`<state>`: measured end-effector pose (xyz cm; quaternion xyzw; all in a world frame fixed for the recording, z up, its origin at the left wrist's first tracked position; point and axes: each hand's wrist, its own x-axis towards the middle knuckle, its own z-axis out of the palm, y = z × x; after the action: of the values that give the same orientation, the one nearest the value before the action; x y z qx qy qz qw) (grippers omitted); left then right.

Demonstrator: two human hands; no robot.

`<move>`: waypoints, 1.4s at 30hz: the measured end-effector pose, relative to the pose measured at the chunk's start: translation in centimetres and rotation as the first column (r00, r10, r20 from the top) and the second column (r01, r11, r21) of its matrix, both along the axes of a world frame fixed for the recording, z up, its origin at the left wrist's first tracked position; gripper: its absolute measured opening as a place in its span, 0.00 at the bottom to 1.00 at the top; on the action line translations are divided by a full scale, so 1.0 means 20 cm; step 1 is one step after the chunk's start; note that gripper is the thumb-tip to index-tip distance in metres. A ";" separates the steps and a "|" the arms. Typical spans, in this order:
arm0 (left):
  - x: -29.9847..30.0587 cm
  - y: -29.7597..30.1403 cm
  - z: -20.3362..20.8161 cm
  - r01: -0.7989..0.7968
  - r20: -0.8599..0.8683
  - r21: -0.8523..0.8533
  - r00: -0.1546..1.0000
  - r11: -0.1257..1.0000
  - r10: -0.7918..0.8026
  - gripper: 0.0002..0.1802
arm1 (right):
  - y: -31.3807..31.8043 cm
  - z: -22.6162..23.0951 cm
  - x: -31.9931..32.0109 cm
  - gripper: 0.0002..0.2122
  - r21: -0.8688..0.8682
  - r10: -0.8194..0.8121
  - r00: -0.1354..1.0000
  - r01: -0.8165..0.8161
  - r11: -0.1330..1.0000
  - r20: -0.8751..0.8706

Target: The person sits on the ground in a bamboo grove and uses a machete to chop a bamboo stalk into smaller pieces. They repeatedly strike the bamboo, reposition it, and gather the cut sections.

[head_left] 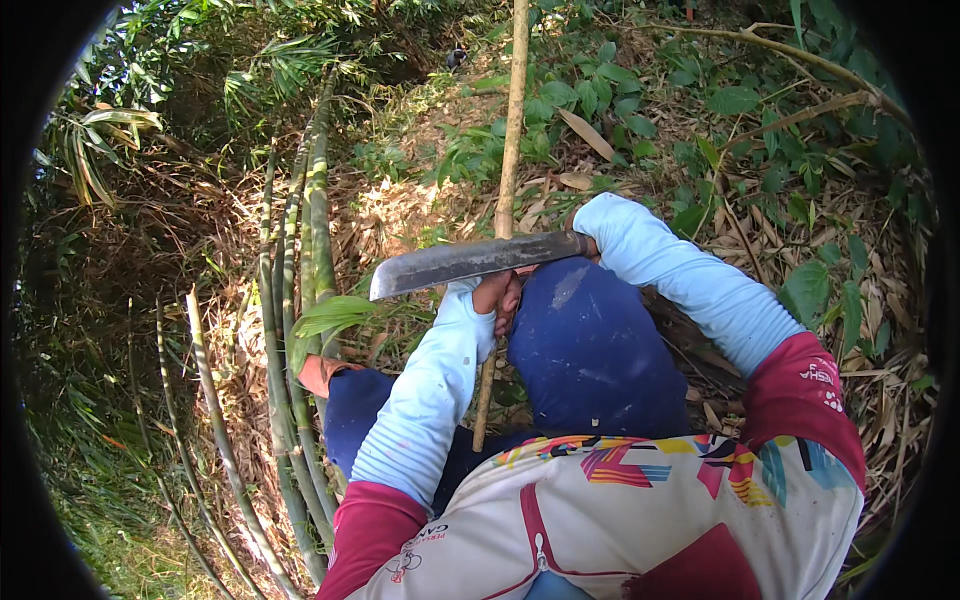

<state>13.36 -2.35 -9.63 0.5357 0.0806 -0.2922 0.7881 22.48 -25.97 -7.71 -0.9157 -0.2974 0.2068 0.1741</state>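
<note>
A long, pale brown wooden pole [511, 130] runs from the top of the view down between my legs. My left hand [506, 300] is closed around its lower part, just beside my raised knee in blue trousers. My right hand [588, 238], partly hidden by its light blue sleeve and the knee, grips the handle end of a machete [460, 264]. The broad, dark blade points left and crosses over the pole just above my left hand. From this view I cannot tell whether the blade touches the wood.
Green bamboo stems [280, 330] rise close on my left, with thinner cut stems [215, 400] further left. Dry leaves [400, 215] cover the ground ahead. Leafy plants [600, 90] and a bent branch [800, 60] stand at the right. A small dark thing [457, 58] lies far off.
</note>
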 end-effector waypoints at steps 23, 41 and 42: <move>0.11 -0.10 -0.23 -0.413 0.607 0.622 0.791 0.666 -0.076 0.15 | 0.04 -0.11 0.01 0.05 0.219 -0.012 0.967 -0.046 0.975 0.254; 0.11 -0.09 -0.29 -0.417 0.582 0.770 0.769 0.483 -0.264 0.16 | 0.06 -0.02 0.02 0.10 0.186 0.001 0.998 -0.013 0.982 0.067; 0.11 -0.10 -0.27 -0.429 0.595 0.752 0.768 0.501 -0.236 0.16 | 0.06 -0.02 0.02 0.10 0.183 0.009 0.997 -0.022 0.983 0.073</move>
<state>15.49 -4.36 -14.98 0.9118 -0.0224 0.0336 0.4087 22.91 -24.69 -8.15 -0.9003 -0.3284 0.1466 0.2453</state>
